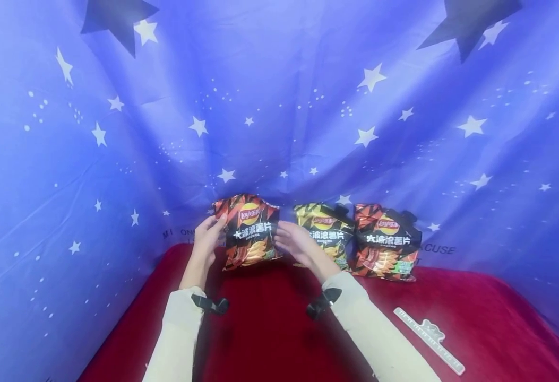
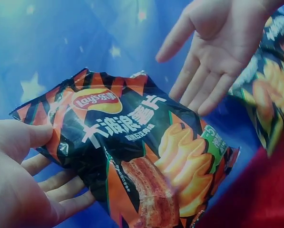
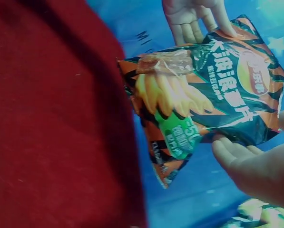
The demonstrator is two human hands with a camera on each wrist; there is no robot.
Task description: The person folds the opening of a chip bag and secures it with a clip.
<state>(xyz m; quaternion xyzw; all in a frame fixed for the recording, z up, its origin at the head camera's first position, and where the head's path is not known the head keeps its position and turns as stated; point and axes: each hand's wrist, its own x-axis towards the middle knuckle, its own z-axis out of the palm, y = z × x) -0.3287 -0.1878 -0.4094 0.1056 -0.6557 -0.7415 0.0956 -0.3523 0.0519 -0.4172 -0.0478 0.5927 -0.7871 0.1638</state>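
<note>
An orange-and-black bag of Lay's potato chips [image 1: 252, 233] stands at the far edge of the red-covered table, its printed front facing me. My left hand [image 1: 207, 239] pinches the bag's left side, thumb on the front and the other fingers [image 2: 61, 185] behind. On the opposite side, my right hand [image 1: 303, 246] has its straight fingers [image 3: 232, 152] at the bag's edge, with the thumb held apart from it. In the left wrist view the right palm [image 2: 227, 42] shows open. Across the bag's face are a wavy chip picture and a strip of bacon.
To the right stand a yellow-and-black chip bag [image 1: 327, 233] and another orange-and-black one [image 1: 386, 246], each with a dark clip at its top. A pale ruler-like clip [image 1: 429, 339] lies on the red cloth [image 1: 269, 329]. Behind hangs a blue star-patterned curtain [image 1: 279, 106].
</note>
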